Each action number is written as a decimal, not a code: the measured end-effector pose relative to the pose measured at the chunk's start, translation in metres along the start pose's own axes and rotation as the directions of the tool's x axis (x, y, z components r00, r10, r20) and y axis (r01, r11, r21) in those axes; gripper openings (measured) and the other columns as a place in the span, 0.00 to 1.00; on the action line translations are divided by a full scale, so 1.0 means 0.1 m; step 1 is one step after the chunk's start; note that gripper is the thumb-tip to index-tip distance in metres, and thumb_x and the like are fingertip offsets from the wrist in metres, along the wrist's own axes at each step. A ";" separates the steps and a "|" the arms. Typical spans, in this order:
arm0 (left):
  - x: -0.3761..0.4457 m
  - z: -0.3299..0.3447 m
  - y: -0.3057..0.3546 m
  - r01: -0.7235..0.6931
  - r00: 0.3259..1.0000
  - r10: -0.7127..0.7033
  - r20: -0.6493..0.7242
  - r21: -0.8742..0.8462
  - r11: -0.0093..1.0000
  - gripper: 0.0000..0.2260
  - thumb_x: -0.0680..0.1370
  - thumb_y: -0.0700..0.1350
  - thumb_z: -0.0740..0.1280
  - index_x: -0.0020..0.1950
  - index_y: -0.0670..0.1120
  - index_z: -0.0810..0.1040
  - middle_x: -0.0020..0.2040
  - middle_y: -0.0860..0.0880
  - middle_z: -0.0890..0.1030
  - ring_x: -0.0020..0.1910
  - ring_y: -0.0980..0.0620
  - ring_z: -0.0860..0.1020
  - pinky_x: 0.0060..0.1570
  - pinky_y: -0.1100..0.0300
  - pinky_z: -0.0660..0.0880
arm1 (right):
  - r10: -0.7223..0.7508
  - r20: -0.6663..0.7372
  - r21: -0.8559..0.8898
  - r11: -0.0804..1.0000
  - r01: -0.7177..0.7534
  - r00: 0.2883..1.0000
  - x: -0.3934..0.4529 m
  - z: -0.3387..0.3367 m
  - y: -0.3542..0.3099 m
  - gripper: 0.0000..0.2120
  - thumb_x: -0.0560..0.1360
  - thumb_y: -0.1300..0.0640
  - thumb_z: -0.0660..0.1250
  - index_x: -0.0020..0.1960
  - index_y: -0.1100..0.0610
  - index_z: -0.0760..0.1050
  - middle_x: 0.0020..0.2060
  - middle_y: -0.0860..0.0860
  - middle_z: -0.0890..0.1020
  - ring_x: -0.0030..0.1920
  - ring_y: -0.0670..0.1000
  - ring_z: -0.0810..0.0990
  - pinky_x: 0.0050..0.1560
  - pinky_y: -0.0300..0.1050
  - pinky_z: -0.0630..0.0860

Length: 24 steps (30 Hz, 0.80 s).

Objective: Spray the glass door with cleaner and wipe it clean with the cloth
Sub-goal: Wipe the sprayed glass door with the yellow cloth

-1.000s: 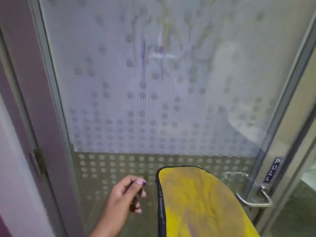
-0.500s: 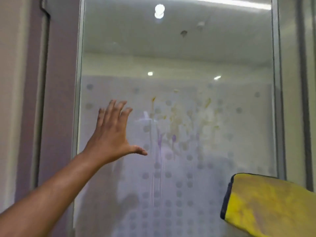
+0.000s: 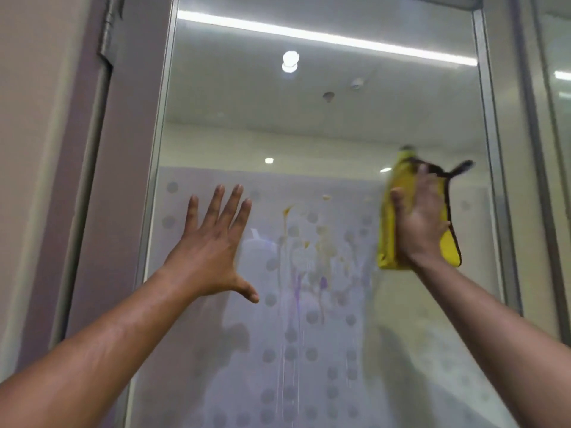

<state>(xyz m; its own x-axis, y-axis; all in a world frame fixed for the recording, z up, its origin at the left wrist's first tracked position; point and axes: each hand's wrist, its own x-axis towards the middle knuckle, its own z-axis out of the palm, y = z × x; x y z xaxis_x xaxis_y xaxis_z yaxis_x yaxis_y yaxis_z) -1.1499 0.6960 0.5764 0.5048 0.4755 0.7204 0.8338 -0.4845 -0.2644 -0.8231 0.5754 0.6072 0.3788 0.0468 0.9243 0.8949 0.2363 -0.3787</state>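
Observation:
The glass door (image 3: pixel 324 134) fills the view, frosted with grey dots on its lower part. Yellow and purple streaks (image 3: pixel 309 257) run down its middle. My left hand (image 3: pixel 213 251) lies flat on the glass at the left, fingers spread and straight. My right hand (image 3: pixel 417 223) presses a folded yellow cloth (image 3: pixel 387 236) with a dark edge against the glass at the right, fingers straight. The cloth is blurred. No spray bottle is in view.
A metal frame (image 3: pixel 494 180) borders the door on the right, with another glass panel (image 3: pixel 559 88) beyond it. A mauve door jamb (image 3: pixel 102 180) with a hinge (image 3: pixel 106 29) stands at the left. Ceiling lights show through the clear upper glass.
The view has tilted up from the door handle to the upper glass. My left hand rose and flattened on the pane. My right hand lifted the cloth from low right up onto the glass.

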 end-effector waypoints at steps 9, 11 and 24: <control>0.06 0.13 -0.04 -0.028 0.998 0.026 -0.050 -0.045 0.999 0.76 0.54 0.88 0.62 0.78 0.50 0.18 0.77 0.49 0.14 0.77 0.44 0.15 0.80 0.32 0.27 | -0.118 0.105 -0.374 0.915 0.149 0.987 -0.20 0.51 0.12 0.30 0.83 0.33 0.42 0.83 0.36 0.45 0.85 0.46 0.43 0.84 0.62 0.40 0.77 0.78 0.42; 0.07 0.17 -0.06 -0.041 0.995 0.036 -0.092 -0.055 0.998 0.76 0.53 0.89 0.61 0.78 0.50 0.18 0.78 0.49 0.15 0.78 0.45 0.16 0.78 0.34 0.25 | -0.213 0.161 -0.362 0.896 0.258 0.964 -0.39 0.53 0.13 0.28 0.84 0.36 0.42 0.83 0.36 0.46 0.85 0.43 0.43 0.85 0.58 0.40 0.78 0.75 0.41; 0.13 0.36 -0.18 -0.098 0.965 0.108 -0.239 0.051 0.994 0.76 0.51 0.92 0.52 0.88 0.49 0.38 0.89 0.47 0.36 0.87 0.42 0.36 0.81 0.34 0.38 | -0.270 0.216 -0.374 0.865 0.335 0.938 -0.64 0.12 0.83 0.43 0.76 0.30 0.58 0.85 0.45 0.49 0.86 0.47 0.49 0.85 0.55 0.42 0.82 0.67 0.44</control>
<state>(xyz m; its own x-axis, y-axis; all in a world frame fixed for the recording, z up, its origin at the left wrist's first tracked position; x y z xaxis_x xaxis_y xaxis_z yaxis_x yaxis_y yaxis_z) -1.1501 0.7372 0.5668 0.5234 0.2313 0.8201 0.7905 -0.4911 -0.3660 -0.7757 0.6039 0.5171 0.0630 0.1897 0.9798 0.9891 -0.1430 -0.0359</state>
